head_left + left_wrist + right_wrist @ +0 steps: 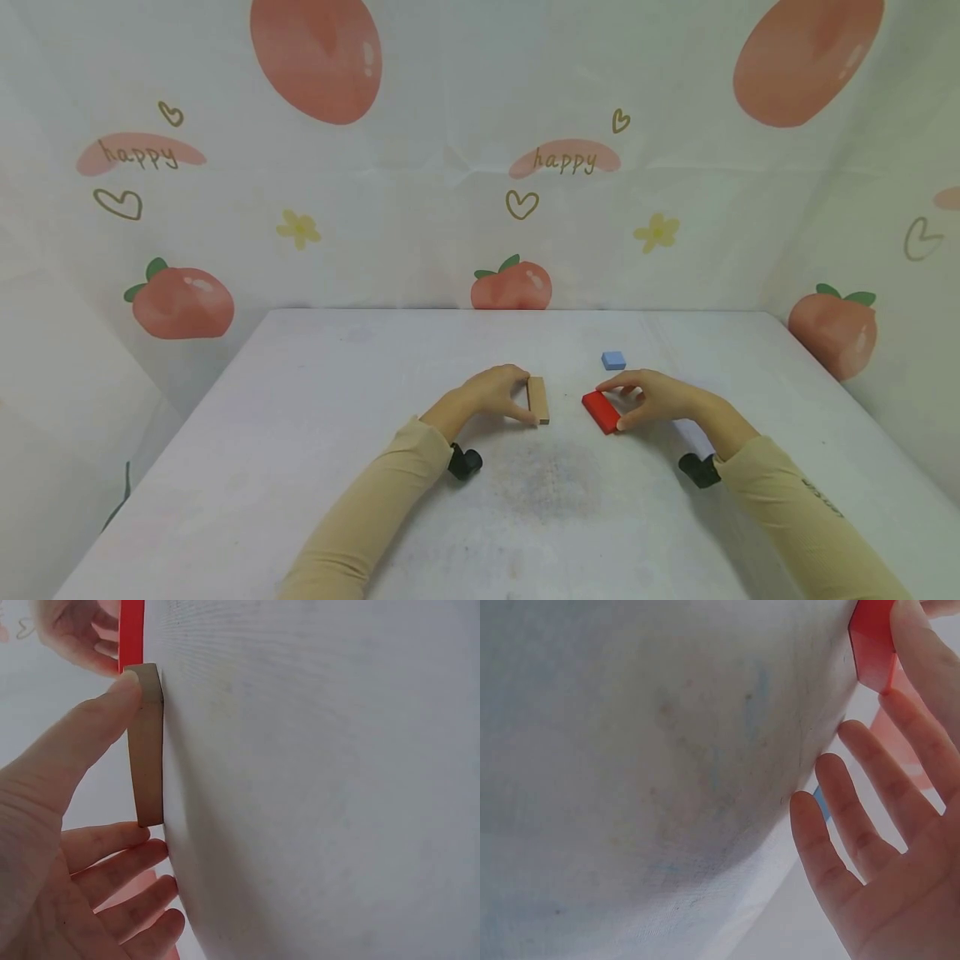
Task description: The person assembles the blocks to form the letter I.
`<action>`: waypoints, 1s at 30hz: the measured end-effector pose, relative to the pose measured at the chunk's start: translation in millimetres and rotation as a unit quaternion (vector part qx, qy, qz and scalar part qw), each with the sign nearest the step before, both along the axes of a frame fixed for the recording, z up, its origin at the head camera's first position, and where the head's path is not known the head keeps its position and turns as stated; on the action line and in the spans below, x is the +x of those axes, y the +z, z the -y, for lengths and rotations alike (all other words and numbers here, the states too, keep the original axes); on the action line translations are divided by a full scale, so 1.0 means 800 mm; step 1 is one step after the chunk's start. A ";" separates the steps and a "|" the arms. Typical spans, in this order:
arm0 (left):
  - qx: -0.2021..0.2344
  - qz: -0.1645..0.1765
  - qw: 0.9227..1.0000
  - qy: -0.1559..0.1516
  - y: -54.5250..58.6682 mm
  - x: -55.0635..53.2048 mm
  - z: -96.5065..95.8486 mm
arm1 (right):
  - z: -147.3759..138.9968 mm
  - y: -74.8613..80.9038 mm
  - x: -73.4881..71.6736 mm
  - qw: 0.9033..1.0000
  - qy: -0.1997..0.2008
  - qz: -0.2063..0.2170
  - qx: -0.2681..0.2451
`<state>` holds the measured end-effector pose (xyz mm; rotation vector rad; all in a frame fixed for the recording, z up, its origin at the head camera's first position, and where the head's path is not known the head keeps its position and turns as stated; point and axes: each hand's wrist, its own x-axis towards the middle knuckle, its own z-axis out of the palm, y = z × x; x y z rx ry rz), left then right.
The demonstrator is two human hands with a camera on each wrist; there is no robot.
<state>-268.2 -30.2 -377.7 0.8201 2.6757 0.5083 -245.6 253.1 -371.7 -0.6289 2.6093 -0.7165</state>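
Observation:
My left hand (497,392) pinches a plain wooden block (538,400) lengthwise. In the left wrist view its thumb (94,724) is on one end of the block (147,757) and the index fingertip touches the other; the remaining fingers are spread behind. A red block (602,412) lies at a slant to the right of the wooden one. My right hand (660,397) pinches it end to end between thumb and index finger. Only part of the red block (874,645) shows in the right wrist view. Both blocks rest on the table, a gap between them.
A small blue block (613,360) lies behind the red one, close to the right hand's fingers. Everything sits on a white table (315,467). A fruit-printed cloth (420,183) hangs behind the table's far edge. Black wrist cameras (465,462) are on both wrists.

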 end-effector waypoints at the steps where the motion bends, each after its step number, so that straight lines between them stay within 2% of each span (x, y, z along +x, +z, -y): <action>1: 0.001 0.000 1.000 -0.001 0.000 0.000 0.000 | 0.000 0.000 0.000 1.000 -0.001 0.000 0.001; 9: 0.019 0.015 1.000 0.001 -0.003 -0.002 0.007 | 0.001 0.002 0.000 1.000 0.005 0.001 0.007; 15: 0.028 0.005 1.000 -0.002 -0.004 -0.001 0.011 | 0.002 0.005 0.002 1.000 -0.007 0.018 0.018; 30: 0.026 -0.004 1.000 0.009 0.000 0.005 0.008 | 0.000 0.005 0.001 1.000 -0.001 0.005 0.020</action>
